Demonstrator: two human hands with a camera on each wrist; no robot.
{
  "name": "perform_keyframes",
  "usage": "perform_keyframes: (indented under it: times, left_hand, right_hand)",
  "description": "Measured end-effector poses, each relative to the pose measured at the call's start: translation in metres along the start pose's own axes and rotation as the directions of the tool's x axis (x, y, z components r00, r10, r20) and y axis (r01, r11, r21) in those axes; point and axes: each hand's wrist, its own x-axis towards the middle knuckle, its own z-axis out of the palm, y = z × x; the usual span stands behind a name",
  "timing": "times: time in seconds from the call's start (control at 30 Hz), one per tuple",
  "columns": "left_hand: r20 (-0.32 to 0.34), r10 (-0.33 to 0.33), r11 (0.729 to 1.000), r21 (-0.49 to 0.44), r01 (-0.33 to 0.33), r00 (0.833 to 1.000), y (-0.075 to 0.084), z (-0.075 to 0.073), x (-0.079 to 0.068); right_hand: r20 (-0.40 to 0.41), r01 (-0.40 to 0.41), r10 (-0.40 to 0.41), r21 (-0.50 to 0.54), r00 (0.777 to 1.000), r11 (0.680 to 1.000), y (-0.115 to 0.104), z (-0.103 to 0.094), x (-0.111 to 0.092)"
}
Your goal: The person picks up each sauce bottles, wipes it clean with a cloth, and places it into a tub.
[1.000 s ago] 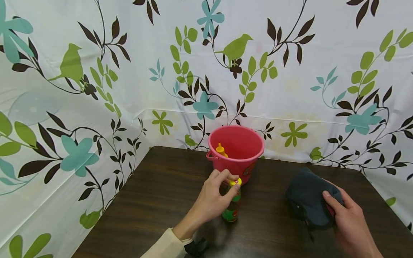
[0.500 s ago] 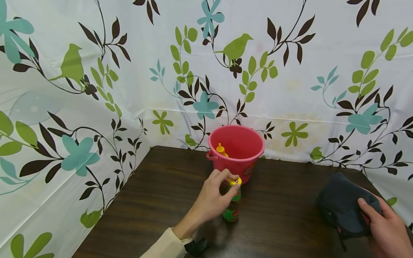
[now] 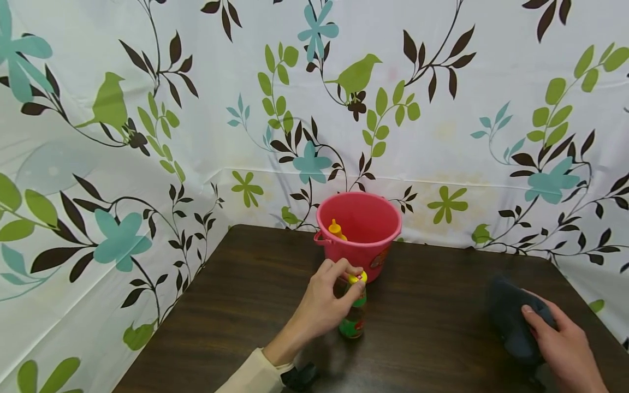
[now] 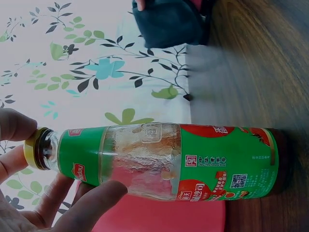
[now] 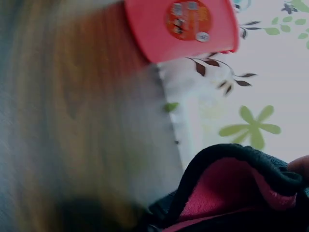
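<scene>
My left hand (image 3: pixel 329 305) pinches the yellow cap of a glass ketchup bottle (image 3: pixel 352 322) that stands upright on the dark wooden table. In the left wrist view the green and red label of the bottle (image 4: pixel 227 164) shows, and its clear middle is see-through. To the right, my right hand (image 3: pixel 560 333) grips a dark grey cloth item (image 3: pixel 513 322), blurred in the head view, by its edge. Seen from the right wrist, this cloth item (image 5: pixel 231 188) has a wide opening and a fleecy pink lining.
A pink bucket (image 3: pixel 361 248) stands just behind the bottle, near the back edge of the table (image 3: pixel 236 316). Inside it a yellow squeeze bottle (image 3: pixel 337 230) pokes up. A patterned curtain (image 3: pixel 442 136) hangs behind and at the left.
My right hand carried the cloth item to the right, then came part of the way back left, tilting it. My left hand and the ketchup bottle stay in place.
</scene>
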Motion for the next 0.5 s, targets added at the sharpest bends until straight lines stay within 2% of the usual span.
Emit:
perform_keyframes:
  times: [0.13, 0.27, 0.37, 0.5]
  left_hand:
    - [-0.004, -0.012, 1.0, 0.006, 0.012, 1.0, 0.0, -0.001, -0.001]
    - [0.003, -0.01, 1.0, 0.013, 0.01, 1.0, 0.0, -0.001, 0.0]
    - [0.005, -0.005, 1.0, 0.018, 0.005, 1.0, 0.0, 0.0, 0.0]
    - [-0.001, 0.002, 1.0, 0.021, -0.002, 1.0, -0.001, 0.001, 0.001]
  right_hand:
    - [0.128, 0.022, -0.013, -0.063, 0.992, 0.998, 0.001, 0.011, -0.001]
    - [0.256, 0.069, -0.043, -0.095, 0.966, 0.993, 0.001, 0.019, -0.005]
    - [0.302, 0.128, -0.09, -0.109, 0.949, 0.986, -0.002, 0.023, -0.008]
    - [0.313, 0.209, -0.15, -0.162, 0.938, 0.965, -0.004, 0.028, -0.01]
